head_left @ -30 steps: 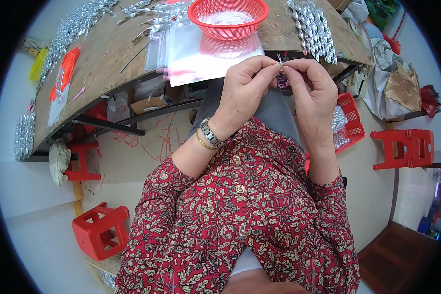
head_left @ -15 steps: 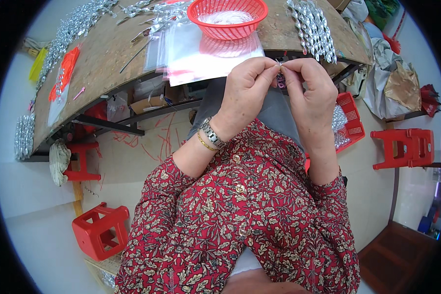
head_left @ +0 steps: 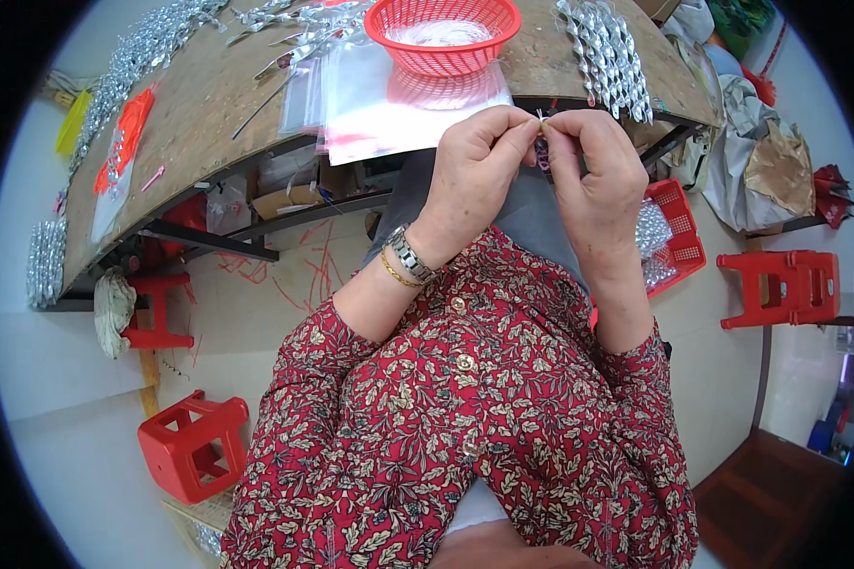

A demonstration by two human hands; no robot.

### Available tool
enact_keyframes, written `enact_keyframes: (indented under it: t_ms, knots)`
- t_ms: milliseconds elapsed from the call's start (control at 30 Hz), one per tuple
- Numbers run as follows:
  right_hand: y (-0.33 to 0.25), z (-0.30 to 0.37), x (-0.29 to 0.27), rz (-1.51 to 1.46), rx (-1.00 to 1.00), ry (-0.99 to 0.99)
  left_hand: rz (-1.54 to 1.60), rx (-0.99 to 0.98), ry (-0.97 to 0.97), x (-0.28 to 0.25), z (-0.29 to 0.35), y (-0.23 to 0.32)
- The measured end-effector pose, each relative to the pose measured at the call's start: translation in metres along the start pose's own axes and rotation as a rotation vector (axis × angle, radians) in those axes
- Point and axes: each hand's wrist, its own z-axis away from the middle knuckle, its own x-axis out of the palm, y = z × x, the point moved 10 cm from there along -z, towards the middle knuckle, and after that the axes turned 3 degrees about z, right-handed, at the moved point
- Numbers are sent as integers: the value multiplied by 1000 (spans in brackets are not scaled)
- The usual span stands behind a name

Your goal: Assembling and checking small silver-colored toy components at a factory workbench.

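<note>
Wooden table (head_left: 209, 95) holds red basket (head_left: 443, 33), clear bags (head_left: 370, 95).

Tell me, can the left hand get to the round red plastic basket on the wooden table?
Probably yes: the round red plastic basket sits just beyond the left hand, nothing between, though its fingers pinch a small piece.

My left hand (head_left: 474, 166) and right hand (head_left: 593, 171) are raised side by side, fingers curled, thumbs and forefingers pinched together where they meet. Both forearms slant up from my near sleeves.
</note>
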Motion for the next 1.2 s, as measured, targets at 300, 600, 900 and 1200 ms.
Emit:
enact_keyframes:
  t_ms: [300,600,900,1200]
  knots:
    - [9,1,1,-102,63,24,69,-37,3,0,0,-1]
    - [45,13,14,-498,382,-19,197,-125,-3,2,1,-8]
    - [56,14,18,-725,496,-25,92,-114,-49,6,1,-2]
    - [71,19,36,-973,621,-143,65,-99,-33,3,0,3]
